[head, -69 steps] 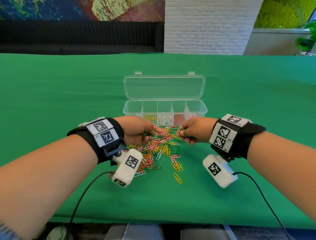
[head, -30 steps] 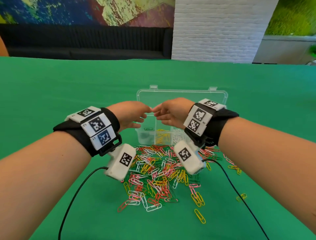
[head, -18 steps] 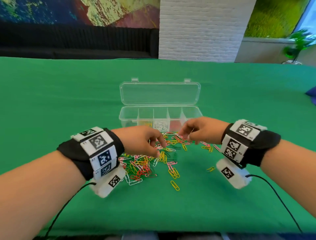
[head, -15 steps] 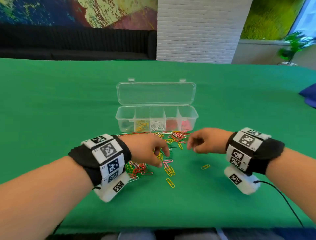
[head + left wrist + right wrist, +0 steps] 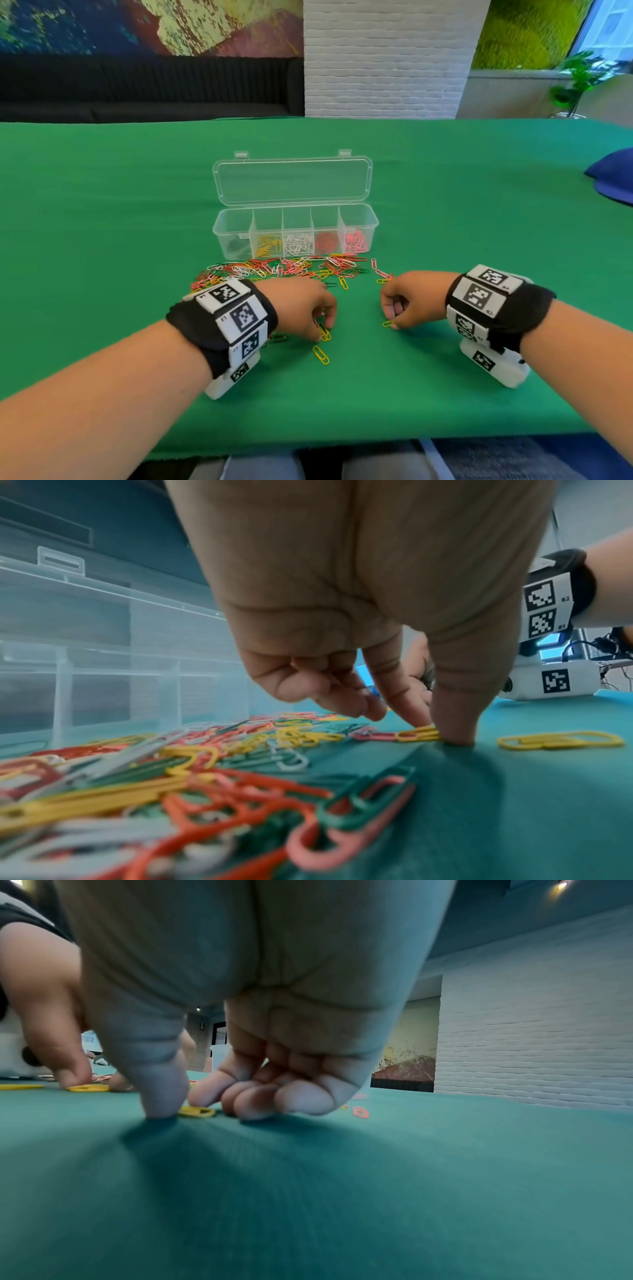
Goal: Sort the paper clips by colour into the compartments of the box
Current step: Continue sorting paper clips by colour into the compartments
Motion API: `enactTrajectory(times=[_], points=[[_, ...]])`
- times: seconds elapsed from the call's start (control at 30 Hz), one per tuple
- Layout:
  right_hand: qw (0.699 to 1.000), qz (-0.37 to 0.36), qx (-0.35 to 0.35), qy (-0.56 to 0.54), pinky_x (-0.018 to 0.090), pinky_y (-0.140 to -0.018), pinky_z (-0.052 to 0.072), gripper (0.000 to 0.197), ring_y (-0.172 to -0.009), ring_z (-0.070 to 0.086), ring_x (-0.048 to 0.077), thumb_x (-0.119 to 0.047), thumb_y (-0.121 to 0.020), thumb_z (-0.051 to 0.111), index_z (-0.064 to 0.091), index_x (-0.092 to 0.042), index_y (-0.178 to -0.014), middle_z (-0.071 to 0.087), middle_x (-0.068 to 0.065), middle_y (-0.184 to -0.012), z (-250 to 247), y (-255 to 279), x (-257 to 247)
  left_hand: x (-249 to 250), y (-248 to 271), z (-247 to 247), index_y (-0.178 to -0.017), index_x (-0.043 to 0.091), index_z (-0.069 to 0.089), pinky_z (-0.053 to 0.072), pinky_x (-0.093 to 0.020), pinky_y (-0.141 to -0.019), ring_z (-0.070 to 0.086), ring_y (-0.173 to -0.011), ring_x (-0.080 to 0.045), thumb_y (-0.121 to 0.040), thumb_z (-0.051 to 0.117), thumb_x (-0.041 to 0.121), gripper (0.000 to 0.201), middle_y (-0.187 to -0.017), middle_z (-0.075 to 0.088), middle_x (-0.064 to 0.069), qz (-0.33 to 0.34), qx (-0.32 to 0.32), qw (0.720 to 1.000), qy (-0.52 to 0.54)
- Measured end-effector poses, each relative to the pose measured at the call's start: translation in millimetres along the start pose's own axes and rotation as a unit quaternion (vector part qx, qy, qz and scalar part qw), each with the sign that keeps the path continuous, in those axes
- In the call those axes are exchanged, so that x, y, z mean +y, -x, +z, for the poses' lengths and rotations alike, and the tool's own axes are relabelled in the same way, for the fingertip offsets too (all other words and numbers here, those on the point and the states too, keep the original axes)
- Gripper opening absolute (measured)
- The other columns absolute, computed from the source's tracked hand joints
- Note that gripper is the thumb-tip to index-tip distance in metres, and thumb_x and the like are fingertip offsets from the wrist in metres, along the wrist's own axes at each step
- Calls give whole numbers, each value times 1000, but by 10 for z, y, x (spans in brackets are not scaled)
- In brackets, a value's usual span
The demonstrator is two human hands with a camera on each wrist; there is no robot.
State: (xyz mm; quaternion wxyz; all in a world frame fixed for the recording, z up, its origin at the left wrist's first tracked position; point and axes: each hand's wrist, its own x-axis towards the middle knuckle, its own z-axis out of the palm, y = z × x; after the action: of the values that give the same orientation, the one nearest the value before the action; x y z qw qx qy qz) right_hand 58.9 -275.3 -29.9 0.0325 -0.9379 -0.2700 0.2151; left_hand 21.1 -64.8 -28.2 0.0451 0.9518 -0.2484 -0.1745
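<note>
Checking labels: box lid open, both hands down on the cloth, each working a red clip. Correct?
Not red. Each hand is on a yellow clip: the left hand at yellow clips, the right hand at one yellow clip, per the wrist views. The box lid is open, both hands on the cloth.

Matt green woven cloth table cover [image 5: 137, 240], clear glossy smooth plastic compartment box [image 5: 359, 219] with see-through hinged lid [image 5: 291, 180], smooth shiny coated paper clips in yellow, red, pink, white and green [image 5: 274, 269], black fabric wrist straps [image 5: 191, 318], whitewashed rough brick pillar [image 5: 387, 58]
</note>
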Motion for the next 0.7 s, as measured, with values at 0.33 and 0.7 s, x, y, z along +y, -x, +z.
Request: enactTrajectory(times=[0.33,0.7], points=[[998,10,61,2,22,-64,39,21,-71,49,14,-13,-80,56,46,-27,-68,49,-12,-66,-2,25,-22,-22,-34,42,-88,25,64,50,-31,-81,55,-85,-11,-81,65,30,8,-93,55,10,-11,2,1000,-3],[984,112,127,-60,21,-54,31,21,-61,41,7,-5,-91,36,51,-20,-90,41,-10,-69,-79,-24,100,22,5,28,-81,24,60,48,-28,-74,55,-83,-12,-80,62,26,3,-92,57,9,-5,0,1000,-14]])
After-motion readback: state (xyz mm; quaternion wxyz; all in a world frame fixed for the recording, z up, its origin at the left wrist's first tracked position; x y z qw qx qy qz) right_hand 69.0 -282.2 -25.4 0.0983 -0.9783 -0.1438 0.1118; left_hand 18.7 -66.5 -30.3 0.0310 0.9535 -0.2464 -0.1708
